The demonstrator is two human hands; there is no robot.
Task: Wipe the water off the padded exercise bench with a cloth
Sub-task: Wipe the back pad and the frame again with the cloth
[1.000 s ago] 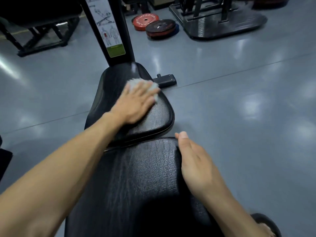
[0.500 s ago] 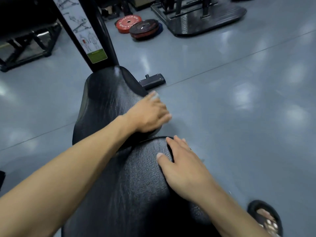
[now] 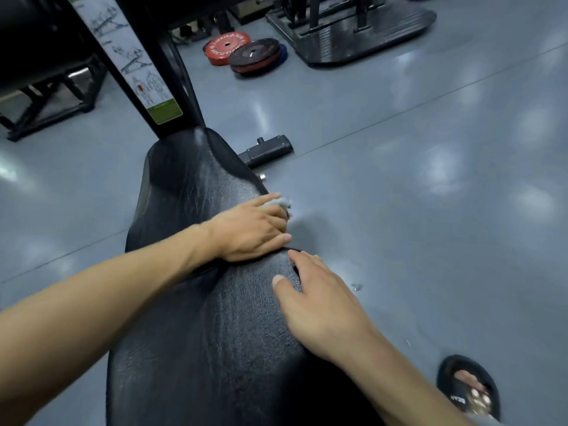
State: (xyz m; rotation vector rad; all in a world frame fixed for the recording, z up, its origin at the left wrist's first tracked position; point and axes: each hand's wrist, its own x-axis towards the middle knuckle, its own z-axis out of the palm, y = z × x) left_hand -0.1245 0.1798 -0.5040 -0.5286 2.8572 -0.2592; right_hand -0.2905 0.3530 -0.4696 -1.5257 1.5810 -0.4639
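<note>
Your left hand (image 3: 252, 230) has swept the cloth (image 3: 281, 202) from the far end of the upper pad, where it lay a second ago, across to that pad's right edge at mid-frame; only a grey tuft now shows past your fingertips, hanging over the floor (image 3: 430, 210). The fingers lie fairly flat and close together, pressing the cloth against the bench (image 3: 190, 192) rather than pinching it. Your right hand (image 3: 319, 305) has shifted too, from the side of the lower pad onto its top corner, fingers loosely spread and steadying. Judging by this, one stroke has run off the edge; the lower pad in the frame's bottom half still looks unwiped.
</note>
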